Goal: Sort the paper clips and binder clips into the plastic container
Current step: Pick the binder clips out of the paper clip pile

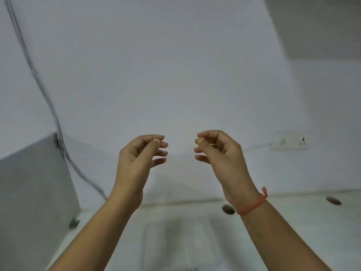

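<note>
Both hands are raised in front of a white wall. My left hand [139, 155] has its fingers loosely curled and apart, with nothing in it. My right hand [218, 151] mirrors it a short gap to the right, fingers curled and apart, also holding nothing; an orange thread band circles its wrist. No paper clips or binder clips are visible. A blurred, pale see-through shape [175, 241] lies on the white table [302, 222] at the bottom centre; I cannot tell whether it is the plastic container.
A white box-like unit [33, 188] stands at the left with grey cables [46, 98] running up the wall. A wall socket [291, 142] is at the right. Two round holes [228, 209] pierce the table's back edge.
</note>
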Available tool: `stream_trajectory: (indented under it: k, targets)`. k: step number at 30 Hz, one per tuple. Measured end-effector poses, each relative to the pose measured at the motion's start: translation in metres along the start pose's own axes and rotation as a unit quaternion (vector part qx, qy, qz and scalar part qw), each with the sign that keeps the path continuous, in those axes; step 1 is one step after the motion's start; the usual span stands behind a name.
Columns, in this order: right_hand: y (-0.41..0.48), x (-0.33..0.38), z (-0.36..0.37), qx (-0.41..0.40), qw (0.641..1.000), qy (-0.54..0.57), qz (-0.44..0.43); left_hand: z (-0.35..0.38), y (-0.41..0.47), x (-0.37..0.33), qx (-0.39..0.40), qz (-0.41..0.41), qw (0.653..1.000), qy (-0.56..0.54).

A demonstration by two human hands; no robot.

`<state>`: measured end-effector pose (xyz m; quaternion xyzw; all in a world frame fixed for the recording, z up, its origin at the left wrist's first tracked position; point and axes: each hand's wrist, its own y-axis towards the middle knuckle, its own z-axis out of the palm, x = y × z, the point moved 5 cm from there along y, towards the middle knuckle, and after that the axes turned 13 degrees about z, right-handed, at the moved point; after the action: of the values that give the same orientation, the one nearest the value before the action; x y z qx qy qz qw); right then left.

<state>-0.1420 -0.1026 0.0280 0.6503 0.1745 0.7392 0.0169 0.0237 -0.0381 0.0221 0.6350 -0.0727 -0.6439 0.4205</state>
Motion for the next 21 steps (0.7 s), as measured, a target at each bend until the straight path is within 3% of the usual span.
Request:
stream_trajectory:
  k: [7,12,16,21]
  targets:
    - [-0.1,-0.19,-0.03,0.022,0.982,-0.116,0.148,-0.021,-0.175,0.123,0.014,-0.125,0.989,0.083]
    - [-0.176,-0.326,-0.053,0.066,0.942,-0.234,0.23,-0.049,-0.296,0.199,0.133,-0.145,0.94,0.28]
    - [-0.222,-0.382,-0.073,0.079,0.908,-0.354,0.209,-0.066,-0.35,0.228,0.197,-0.1,0.886,0.408]
    - [-0.237,-0.387,-0.083,0.041,0.884,-0.446,0.133,-0.067,-0.386,0.248,0.212,-0.05,0.862,0.458]
